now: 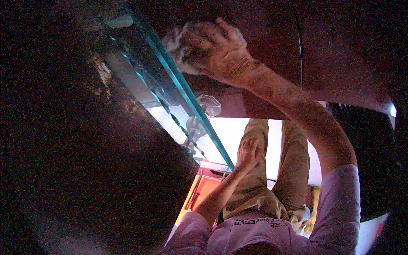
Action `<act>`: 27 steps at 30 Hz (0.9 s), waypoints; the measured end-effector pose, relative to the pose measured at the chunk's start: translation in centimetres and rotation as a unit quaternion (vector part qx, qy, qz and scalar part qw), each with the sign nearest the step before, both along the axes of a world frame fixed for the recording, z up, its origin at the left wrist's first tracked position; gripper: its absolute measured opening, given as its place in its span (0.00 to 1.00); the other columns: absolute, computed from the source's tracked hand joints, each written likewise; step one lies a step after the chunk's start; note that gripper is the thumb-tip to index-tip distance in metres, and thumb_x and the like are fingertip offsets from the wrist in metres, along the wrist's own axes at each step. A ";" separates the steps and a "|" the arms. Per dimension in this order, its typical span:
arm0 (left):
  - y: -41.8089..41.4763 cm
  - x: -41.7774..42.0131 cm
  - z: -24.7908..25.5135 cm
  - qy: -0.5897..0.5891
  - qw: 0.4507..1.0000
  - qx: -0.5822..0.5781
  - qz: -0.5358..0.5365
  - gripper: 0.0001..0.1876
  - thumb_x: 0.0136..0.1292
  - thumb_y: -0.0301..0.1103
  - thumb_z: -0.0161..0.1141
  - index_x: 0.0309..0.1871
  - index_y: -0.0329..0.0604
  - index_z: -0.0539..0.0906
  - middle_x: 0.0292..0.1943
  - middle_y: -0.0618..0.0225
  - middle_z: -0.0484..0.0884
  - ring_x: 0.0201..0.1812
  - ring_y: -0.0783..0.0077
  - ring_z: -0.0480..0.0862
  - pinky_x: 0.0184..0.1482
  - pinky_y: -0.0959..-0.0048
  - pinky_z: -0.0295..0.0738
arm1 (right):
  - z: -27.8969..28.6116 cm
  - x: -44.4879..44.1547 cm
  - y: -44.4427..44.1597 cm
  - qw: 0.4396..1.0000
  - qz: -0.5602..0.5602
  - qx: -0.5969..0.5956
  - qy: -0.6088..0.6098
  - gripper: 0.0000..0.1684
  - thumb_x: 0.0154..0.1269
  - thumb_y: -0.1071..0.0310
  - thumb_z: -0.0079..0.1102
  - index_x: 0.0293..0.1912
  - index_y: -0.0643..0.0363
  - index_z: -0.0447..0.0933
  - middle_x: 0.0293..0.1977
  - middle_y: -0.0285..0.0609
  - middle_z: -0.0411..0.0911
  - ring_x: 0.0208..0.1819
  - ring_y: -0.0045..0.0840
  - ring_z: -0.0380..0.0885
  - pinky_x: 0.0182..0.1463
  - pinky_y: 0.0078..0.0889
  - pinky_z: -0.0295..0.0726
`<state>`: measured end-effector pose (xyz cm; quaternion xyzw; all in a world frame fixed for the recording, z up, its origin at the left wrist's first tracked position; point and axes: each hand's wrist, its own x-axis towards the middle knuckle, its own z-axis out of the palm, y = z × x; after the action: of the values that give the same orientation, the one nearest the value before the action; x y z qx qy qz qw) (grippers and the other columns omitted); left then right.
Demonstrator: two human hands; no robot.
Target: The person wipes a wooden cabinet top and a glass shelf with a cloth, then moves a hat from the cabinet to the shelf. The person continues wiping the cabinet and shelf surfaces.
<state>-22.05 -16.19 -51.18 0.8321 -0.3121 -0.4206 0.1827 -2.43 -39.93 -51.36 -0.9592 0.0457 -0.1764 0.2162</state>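
Note:
My right hand (223, 47), slightly blurred, reaches out at the upper middle and presses on a crumpled pale cloth (183, 52), bunched under its fingers. The cloth lies beside the bevelled edge of a thick glass pane (181, 79), which runs slanting down across the view. Low in the middle, my left hand (249, 153) rests on the trouser leg (263, 178) over my knee or thigh, and I see nothing in it. A clear faceted glass object (208, 105) stands near the pane's edge, between the two hands.
A thin dark cable (300, 54) hangs or lies at the upper right. At the lower left is an orange and yellow surface (204, 186) with thin curved bars. A small bright light (393, 110) shows at the far right. Much of the left side is too dark to read.

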 end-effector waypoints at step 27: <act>3.0 -0.9 0.9 -0.010 0.999 0.026 0.024 0.18 0.46 0.29 0.54 0.43 0.36 0.71 0.40 0.50 0.71 0.43 0.47 0.70 0.45 0.53 0.63 | -3.5 10.4 -1.3 0.924 -0.350 0.073 -0.136 0.14 0.51 0.60 0.50 0.36 0.54 0.74 0.36 0.46 0.73 0.40 0.38 0.71 0.41 0.45 0.68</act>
<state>-22.97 -13.15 -50.32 0.8481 -0.2825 -0.4156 0.1681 7.93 -41.18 -54.86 -0.8305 0.3615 -0.3656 0.2144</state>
